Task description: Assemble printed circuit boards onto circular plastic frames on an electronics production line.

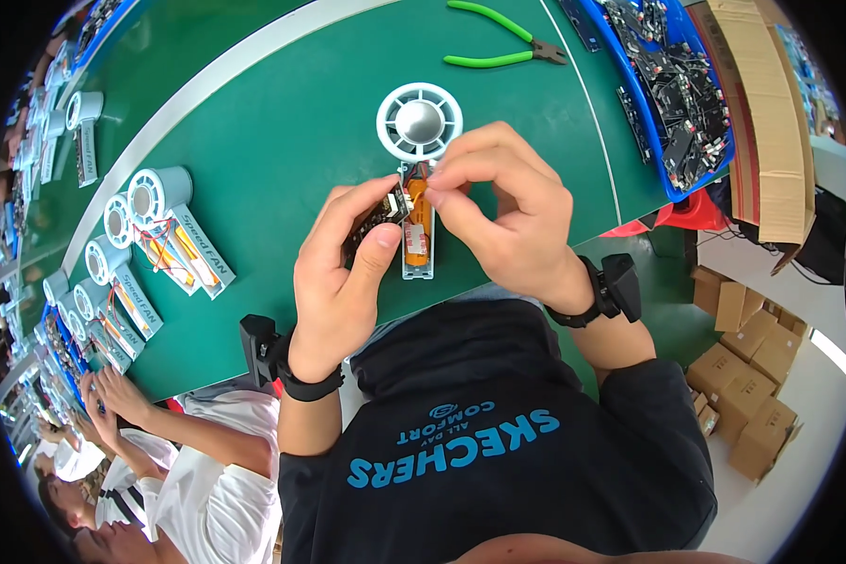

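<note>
In front of me a small handheld fan lies on its back, its round light-blue head [420, 122] at the far end. Its open handle [418, 273] shows an orange battery [417, 246] inside. My left hand [340, 268] is closed on a black circuit board [371, 223], tilted beside the handle, with white sockets along its edge. Above the handle my right hand [507, 211] pinches what looks like a thin wire near those sockets. The fingers partly hide the wire's end, so I cannot tell whether its plug is seated.
Green-handled cutters [507, 47] lie at the far side of the green table [291, 122]. A blue bin [672, 103] of circuit boards stands at right. Several opened fans [159, 226] lie at left, near a co-worker's hands [112, 399]. Cardboard boxes [743, 385] stand on the floor.
</note>
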